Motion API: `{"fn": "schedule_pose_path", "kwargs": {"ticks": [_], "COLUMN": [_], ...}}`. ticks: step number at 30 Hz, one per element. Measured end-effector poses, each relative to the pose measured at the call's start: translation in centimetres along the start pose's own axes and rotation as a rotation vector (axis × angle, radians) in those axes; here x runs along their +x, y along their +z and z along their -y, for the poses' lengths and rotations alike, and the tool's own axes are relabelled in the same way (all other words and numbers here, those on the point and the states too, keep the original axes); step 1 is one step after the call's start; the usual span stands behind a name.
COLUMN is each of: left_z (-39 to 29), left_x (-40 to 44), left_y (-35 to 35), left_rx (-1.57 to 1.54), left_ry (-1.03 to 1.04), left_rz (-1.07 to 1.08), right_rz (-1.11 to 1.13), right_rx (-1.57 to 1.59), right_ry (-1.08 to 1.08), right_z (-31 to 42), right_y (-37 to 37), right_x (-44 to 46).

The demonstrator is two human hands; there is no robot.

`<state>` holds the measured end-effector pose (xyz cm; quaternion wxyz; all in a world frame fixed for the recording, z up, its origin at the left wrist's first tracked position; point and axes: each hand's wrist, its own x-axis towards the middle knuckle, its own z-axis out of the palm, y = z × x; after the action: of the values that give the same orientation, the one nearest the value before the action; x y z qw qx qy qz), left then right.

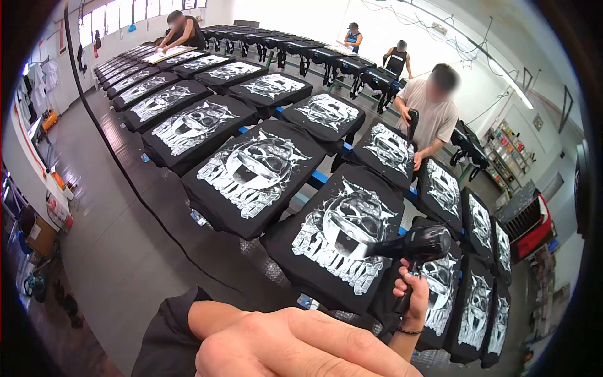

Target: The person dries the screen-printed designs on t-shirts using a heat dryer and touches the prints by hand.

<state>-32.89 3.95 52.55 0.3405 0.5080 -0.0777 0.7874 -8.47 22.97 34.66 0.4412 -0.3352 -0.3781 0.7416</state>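
My right hand (412, 292), with a dark bracelet at the wrist, is closed around the handle of a black hair dryer (427, 244). The dryer's nozzle points left, over the lower part of the white skull-like print on a black T-shirt (383, 210) stretched on a flat board. Very close to the camera, my left hand (301, 345) fills the bottom middle, back of the hand showing. Its fingers stretch to the right with no object visible in them; the fingertips are cut off by the frame edge. A black sleeve covers part of that arm.
Rows of printed black shirts (254, 169) on boards run into the distance. Across the row, a person in a light shirt (433, 100) holds another dryer. Several people work farther back. A black cable (135, 185) hangs at the left above the grey floor (113, 251). Shelves (509, 151) stand right.
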Motion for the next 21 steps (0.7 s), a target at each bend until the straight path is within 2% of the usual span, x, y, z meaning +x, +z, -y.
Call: {"fn": "schedule_pose_path", "kwargs": {"ticks": [3, 4, 5, 8, 11, 13, 14, 15, 16, 17, 19, 20, 21], "left_z": [0.2, 0.3, 0.5, 1.5, 2.1, 2.5, 3.6, 6.3, 4.7, 5.5, 7.6, 8.8, 10.1], "left_x": [0.3, 0.3, 0.3, 0.1, -0.9, -1.6, -1.7, -3.2, -3.3, -4.1, -8.2, -11.7, -15.7], "left_y": [-0.4, -0.5, -0.7, -1.7, -3.1, -5.0, -7.0, -8.7, -10.2, -12.8, -17.4, -19.8, -21.8], "left_rx": [-0.009, -0.012, -0.01, 0.006, 0.05, 0.139, 0.125, 0.061, 0.438, 0.62, 0.845, 1.006, 1.292], "left_ry": [-0.01, -0.014, -0.007, 0.017, -0.052, -0.166, -0.097, 0.04, -0.188, -0.3, -0.536, -0.693, -0.782], "left_rz": [-0.005, -0.007, 0.014, 0.064, 0.077, 0.134, 0.223, 0.139, 0.062, 0.015, -0.244, -0.415, -0.453], "right_rz": [-0.035, -0.084, -0.086, 0.029, -0.056, 0.002, 0.034, 0.024, 0.012, 0.022, 0.027, 0.083, 0.109], "right_rx": [-0.097, -0.272, -0.275, -0.025, -0.292, -0.197, -0.043, -0.057, -0.066, -0.185, -0.248, -0.144, -0.058], "right_ry": [-0.002, -0.067, -0.065, 0.032, -0.013, 0.014, 0.068, 0.077, 0.091, 0.055, 0.051, 0.072, 0.121], "right_z": [0.0, -0.4, -0.3, 0.3, 0.0, 0.3, 0.8, 1.1, 1.2, 1.2, 1.5, 1.8, 2.3], "right_y": [0.9, 1.9, 1.7, 0.6, 1.2, -0.5, -1.0, -1.3, -1.6, -1.7, -2.6, -3.7, -4.8], "right_x": [0.0, 0.1, 0.2, 1.2, 2.7, 4.1, 4.5, 5.0, 5.4, 5.9, 6.8, 7.2, 7.7]}}
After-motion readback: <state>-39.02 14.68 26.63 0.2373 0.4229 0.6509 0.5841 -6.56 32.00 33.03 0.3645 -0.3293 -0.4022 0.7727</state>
